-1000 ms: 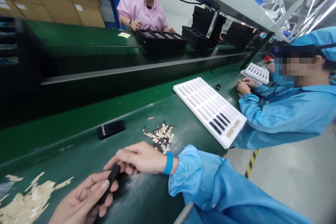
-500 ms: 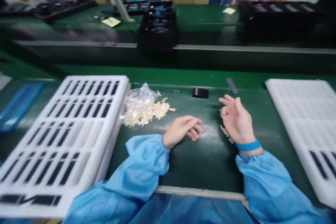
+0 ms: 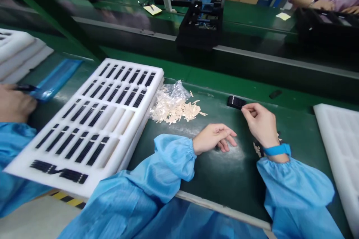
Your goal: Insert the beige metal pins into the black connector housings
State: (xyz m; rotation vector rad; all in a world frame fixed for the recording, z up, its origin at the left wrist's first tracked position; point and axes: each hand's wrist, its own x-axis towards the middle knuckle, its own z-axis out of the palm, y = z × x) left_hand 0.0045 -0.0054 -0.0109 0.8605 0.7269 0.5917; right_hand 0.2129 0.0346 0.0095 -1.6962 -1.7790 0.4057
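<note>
Hands apart, both empty: the right hand (image 3: pixel 260 125) sits just beside a black slotted part (image 3: pixel 236 102), its tiny markings unreadable, right of centre; the left hand (image 3: pixel 214 138) lies open.

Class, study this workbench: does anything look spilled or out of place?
Yes: loose beige strips lie strewn on the green workbench beside a clear plastic bag, not in any container. A few more lie by the right hand.

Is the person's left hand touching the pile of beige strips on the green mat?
Apart. The head view shows a band of bare green mat between the left hand and the pile of beige strips.
</note>
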